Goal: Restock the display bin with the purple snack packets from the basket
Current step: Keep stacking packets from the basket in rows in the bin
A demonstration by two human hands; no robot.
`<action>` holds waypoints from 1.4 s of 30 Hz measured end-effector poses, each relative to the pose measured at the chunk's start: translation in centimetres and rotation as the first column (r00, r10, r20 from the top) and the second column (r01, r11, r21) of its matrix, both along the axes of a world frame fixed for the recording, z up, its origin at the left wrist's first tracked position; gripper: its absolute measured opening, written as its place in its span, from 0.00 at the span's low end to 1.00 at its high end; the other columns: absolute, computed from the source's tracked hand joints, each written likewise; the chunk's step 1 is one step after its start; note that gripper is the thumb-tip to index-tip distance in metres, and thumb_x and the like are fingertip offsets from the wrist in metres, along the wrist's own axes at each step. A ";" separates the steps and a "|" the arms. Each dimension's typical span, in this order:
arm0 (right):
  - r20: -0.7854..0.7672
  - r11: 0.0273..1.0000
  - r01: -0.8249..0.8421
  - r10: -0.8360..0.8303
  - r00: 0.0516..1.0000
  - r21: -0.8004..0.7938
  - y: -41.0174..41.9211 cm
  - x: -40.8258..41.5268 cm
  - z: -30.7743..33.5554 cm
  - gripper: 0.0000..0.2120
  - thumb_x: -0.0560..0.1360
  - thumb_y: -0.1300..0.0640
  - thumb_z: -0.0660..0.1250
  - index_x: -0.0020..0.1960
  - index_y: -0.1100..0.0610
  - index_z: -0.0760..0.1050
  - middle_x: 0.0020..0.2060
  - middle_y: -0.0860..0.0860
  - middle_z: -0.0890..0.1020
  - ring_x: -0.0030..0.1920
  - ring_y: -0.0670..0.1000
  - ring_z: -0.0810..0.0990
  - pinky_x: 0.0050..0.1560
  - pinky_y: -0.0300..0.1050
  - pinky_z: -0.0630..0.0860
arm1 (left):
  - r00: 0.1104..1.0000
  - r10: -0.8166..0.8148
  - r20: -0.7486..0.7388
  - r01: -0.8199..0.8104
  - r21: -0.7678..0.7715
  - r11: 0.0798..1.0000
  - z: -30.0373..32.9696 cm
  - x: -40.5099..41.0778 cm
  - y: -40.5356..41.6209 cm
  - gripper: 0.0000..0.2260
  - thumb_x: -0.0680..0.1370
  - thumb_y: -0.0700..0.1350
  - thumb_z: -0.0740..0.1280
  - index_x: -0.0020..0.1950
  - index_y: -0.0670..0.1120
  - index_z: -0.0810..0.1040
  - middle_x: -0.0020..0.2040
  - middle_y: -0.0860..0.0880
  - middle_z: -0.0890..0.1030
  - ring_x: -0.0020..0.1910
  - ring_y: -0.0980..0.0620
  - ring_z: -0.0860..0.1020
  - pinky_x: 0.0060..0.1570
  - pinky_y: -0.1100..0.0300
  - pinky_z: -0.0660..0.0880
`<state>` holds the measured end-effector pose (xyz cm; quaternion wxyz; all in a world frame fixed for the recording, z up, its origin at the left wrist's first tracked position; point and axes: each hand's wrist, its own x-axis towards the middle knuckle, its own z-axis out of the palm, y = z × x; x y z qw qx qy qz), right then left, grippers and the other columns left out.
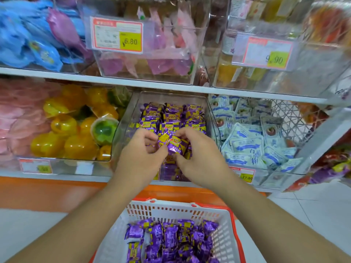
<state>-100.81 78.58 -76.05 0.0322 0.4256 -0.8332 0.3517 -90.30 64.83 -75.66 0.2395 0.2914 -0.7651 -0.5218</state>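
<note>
A clear display bin [131, 111] on the lower shelf holds several purple-and-yellow snack packets [171, 114]. Over its front half, my left hand [138, 158] and my right hand [197, 156] both grip a small bunch of purple packets [173, 144] between the fingertips. Below, a white basket [224, 232] with an orange rim stands on the floor. It holds several more purple packets [171, 242].
Left of the bin sits a bin of yellow jelly cups [62, 133]; to its right, a bin of pale blue packets [250, 141]. The upper shelf [114, 81] overhangs the bins, with clear boxes and price tags [117, 35].
</note>
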 end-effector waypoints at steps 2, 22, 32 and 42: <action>-0.110 0.998 0.006 0.002 0.994 0.070 -1.0 -1.5 0.0 0.23 0.72 0.54 0.75 0.65 0.51 0.76 0.57 0.49 0.81 0.61 0.53 0.76 0.65 0.50 0.72 | 0.998 -0.054 0.035 0.063 -0.355 0.933 -0.3 -0.2 -0.6 0.13 0.75 0.44 0.74 0.58 0.51 0.76 0.56 0.54 0.78 0.52 0.60 0.78 0.55 0.61 0.75; -0.310 0.949 0.101 -0.004 0.951 0.299 0.4 -0.6 -2.2 0.20 0.76 0.50 0.61 0.65 0.52 0.81 0.60 0.46 0.82 0.66 0.52 0.76 0.68 0.53 0.69 | 0.794 -0.169 0.585 0.531 -0.531 0.660 -2.6 0.1 -0.5 0.25 0.86 0.60 0.48 0.83 0.60 0.52 0.83 0.64 0.49 0.82 0.55 0.44 0.78 0.50 0.44; -0.287 0.998 0.028 -0.009 0.958 0.062 2.2 3.4 -1.2 0.13 0.79 0.56 0.65 0.63 0.57 0.78 0.58 0.51 0.81 0.58 0.56 0.75 0.62 0.53 0.73 | 0.902 -0.247 0.353 0.429 -0.677 0.598 -1.5 5.2 -1.1 0.22 0.83 0.59 0.53 0.76 0.58 0.71 0.75 0.61 0.69 0.75 0.55 0.62 0.72 0.48 0.64; 0.131 0.924 -0.167 0.129 0.983 0.343 5.0 11.9 -11.2 0.20 0.83 0.53 0.61 0.73 0.57 0.73 0.68 0.54 0.77 0.68 0.57 0.72 0.71 0.49 0.68 | 0.754 -0.184 0.631 0.563 -0.474 0.677 -10.2 13.9 -2.0 0.23 0.83 0.54 0.56 0.75 0.47 0.72 0.74 0.48 0.71 0.72 0.45 0.70 0.71 0.48 0.69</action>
